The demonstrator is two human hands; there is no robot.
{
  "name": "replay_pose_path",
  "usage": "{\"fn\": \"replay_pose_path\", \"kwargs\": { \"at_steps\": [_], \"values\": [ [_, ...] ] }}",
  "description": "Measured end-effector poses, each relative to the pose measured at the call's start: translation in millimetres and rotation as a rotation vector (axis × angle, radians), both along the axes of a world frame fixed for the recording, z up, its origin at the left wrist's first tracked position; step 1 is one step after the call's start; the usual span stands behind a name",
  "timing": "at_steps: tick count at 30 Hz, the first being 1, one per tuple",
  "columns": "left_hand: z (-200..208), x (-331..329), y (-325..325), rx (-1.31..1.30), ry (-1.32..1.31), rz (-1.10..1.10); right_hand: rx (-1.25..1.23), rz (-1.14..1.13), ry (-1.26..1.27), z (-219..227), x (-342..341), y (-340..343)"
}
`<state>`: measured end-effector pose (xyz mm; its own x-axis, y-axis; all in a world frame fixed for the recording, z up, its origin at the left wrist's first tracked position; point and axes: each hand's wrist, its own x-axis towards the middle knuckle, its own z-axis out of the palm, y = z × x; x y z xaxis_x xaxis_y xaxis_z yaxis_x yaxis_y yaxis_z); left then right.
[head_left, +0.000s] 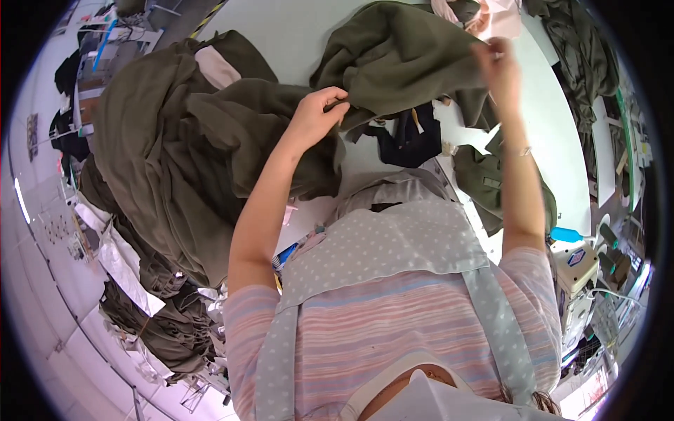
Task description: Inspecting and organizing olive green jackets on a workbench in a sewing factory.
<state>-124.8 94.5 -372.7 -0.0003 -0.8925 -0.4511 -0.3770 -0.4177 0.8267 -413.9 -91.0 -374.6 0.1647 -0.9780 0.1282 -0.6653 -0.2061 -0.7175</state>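
Observation:
A dark olive-green cloth piece (407,63) stretches between my two hands above the white table (281,35). At its left end, my left hand (319,118) has thumb and fingers closed on the cloth edge. My right hand (500,74), raised higher at the far right end, is blurred by motion, with its fingers bent at the cloth's edge; their exact hold does not show clearly. Beside my left forearm lies a large heap of olive-green cloth (161,140), with a pale patch (217,67) on top. How the heap joins the held piece is hidden in folds.
Below the held cloth sits a black item (411,140). Another olive piece (484,179) lies partly behind my right forearm, near a blue object (566,234) and a whitish machine housing (576,263). Pink cloth (498,17) rests at the far edge. More garments (576,77) hang at right.

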Motion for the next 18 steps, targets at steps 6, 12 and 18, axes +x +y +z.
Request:
{"fn": "replay_pose_path", "kwargs": {
  "at_steps": [6,12,18],
  "values": [
    [-1.3,-38.7,12.7,-0.162,0.27,0.124,0.77,0.573,-0.606,-11.4,64.0,152.4],
    [-0.6,-44.6,18.7,-0.132,0.192,0.087,1.001,0.443,-0.529,-11.7,66.2,147.4],
    [-5.2,-45.3,17.9,-0.1,0.134,0.027,1.068,0.37,-0.626,-24.6,72.7,151.5]
  ]
}}
